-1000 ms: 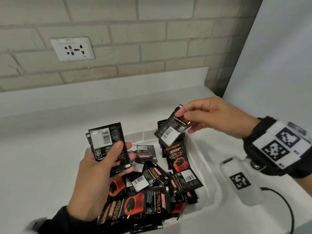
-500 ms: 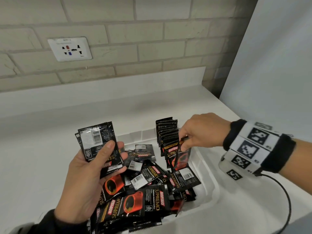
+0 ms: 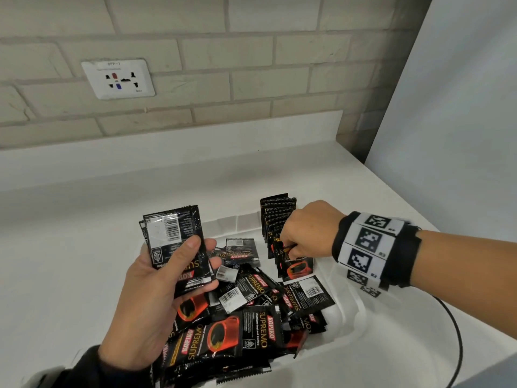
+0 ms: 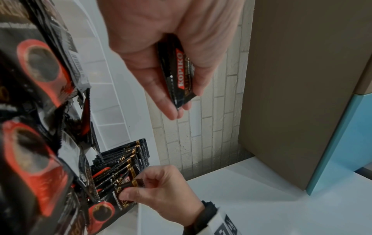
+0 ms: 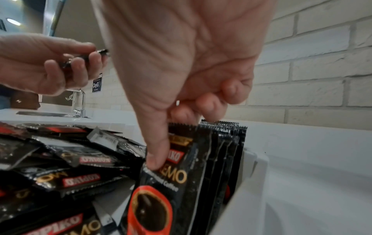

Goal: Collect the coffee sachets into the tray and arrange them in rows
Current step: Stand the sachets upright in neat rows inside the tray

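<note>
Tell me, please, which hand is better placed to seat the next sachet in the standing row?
Right. The right hand already pinches a sachet at the front of the upright row by the tray's far right side. The left hand hovers off to the left, gripping a small stack.

We see the white tray on the counter holding loose black Kopiko sachets heaped at 6 o'clock, faces and barcodes mixed. An upright row of sachets stands on edge at the tray's 2 o'clock side. A small stack of sachets, perhaps two or three, is raised at 9 o'clock.
</note>
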